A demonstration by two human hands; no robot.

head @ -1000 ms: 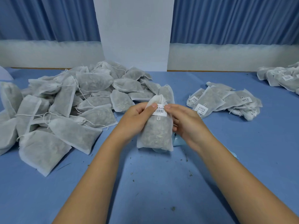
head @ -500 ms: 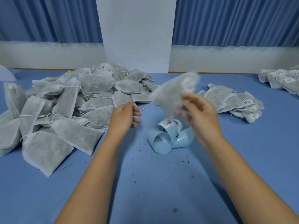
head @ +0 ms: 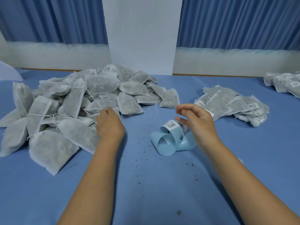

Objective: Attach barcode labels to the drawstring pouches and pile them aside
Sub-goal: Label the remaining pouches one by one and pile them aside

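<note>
On the blue counter (head: pixel 146 184), the right grip (head: pixel 197 122) hangs slack and empty over the curled label strip (head: pixel 168 140). The left grip (head: pixel 110 125) touches the unlabelled pouches (head: pixel 73 103), its fingers hidden, hold unclear. Farther right lie labelled pouches (head: pixel 230 104).

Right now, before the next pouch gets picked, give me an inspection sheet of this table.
Surface: blue table cover, flat.
Job's things: unlabelled pouch heap at left; labelled pouch pile at right; curled label strip in the middle, one barcode showing.
Clutter: dark debris specks on the cover.
Hands: left hand at the heap's near edge, grip unclear; right hand open by the strip, holding nothing.
Cables: nothing seen.
Surroundings: blue curtains, white panel behind.
</note>
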